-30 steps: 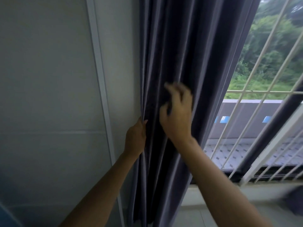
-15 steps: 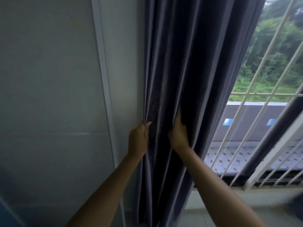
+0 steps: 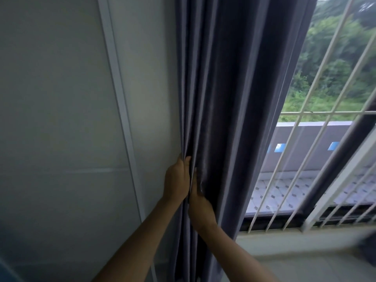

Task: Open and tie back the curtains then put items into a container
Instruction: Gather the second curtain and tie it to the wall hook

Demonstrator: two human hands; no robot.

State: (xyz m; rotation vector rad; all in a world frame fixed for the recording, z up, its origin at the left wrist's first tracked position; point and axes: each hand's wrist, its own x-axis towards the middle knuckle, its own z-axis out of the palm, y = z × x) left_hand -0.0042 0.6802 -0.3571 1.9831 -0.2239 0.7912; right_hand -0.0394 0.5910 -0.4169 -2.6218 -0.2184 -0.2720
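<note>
Pinching gathered curtain (image 3: 234, 98) folds, the left hand (image 3: 176, 179) grips; beside it, the right hand (image 3: 200, 206) grips too, fingers hidden in fabric.

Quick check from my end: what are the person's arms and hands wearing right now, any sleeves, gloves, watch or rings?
Nothing that shows: the left hand and right hand are ungloved, both forearms are bare to the frame edge, with no sleeve, watch or wristband. No rings seen, though most fingers are hidden.
</note>
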